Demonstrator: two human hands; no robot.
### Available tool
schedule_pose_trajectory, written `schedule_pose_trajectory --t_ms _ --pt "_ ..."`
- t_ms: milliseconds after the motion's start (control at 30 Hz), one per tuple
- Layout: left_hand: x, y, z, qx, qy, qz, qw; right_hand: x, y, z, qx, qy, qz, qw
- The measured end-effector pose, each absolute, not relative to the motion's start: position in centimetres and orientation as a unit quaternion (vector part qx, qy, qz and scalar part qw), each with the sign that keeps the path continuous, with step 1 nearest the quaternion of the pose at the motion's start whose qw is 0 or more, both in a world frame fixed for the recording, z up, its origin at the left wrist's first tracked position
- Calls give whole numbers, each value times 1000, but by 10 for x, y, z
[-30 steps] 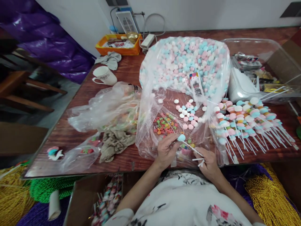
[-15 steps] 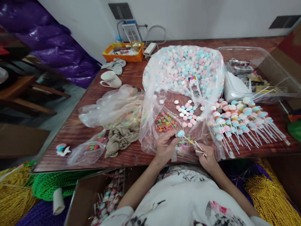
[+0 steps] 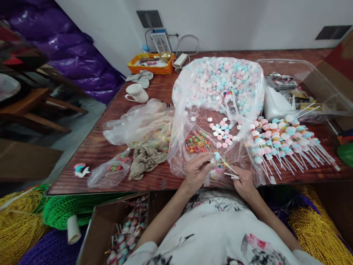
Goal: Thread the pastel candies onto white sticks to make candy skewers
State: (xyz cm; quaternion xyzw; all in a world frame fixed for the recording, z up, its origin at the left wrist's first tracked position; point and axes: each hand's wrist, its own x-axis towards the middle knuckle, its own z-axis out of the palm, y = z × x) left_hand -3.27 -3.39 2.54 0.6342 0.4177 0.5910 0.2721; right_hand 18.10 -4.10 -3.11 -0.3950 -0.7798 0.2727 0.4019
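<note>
My left hand (image 3: 199, 171) pinches small candies at the tip of a white stick. A light blue candy (image 3: 217, 156) sits on that stick's end, and a paler piece seems to be by my fingertips, partly hidden. My right hand (image 3: 244, 181) is closed round the lower end of the white stick (image 3: 228, 166), with more white sticks (image 3: 231, 175) poking out of the same grip. Below my hands lies a clear plastic bag (image 3: 176, 158), with colourful ring-shaped pieces (image 3: 197, 142) and loose pastel candies (image 3: 223, 137) on it.
A large bag of pastel candies (image 3: 204, 82) stands behind. Finished-looking candy skewers (image 3: 281, 141) lie at right, before a clear plastic bin (image 3: 306, 66). At left are a mug (image 3: 137, 93), a crumpled cloth (image 3: 147, 161) and an orange tray (image 3: 150, 69).
The view has shifted slightly. My left fingers have come over the blue candy at the stick's tip, and a paler piece now shows beside it. My right hand keeps its hold on the sticks.
</note>
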Motion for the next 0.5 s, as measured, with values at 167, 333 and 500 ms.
schedule_pose_trajectory --t_ms 167,333,500 --pt "-30 -27 14 539 439 627 352 182 -44 -32 -416 -799 215 377" --pt "-34 -22 9 534 466 616 344 186 -49 -17 -453 -817 178 308" --pt "-41 -19 16 639 428 582 265 188 -50 1 -472 -818 193 267"
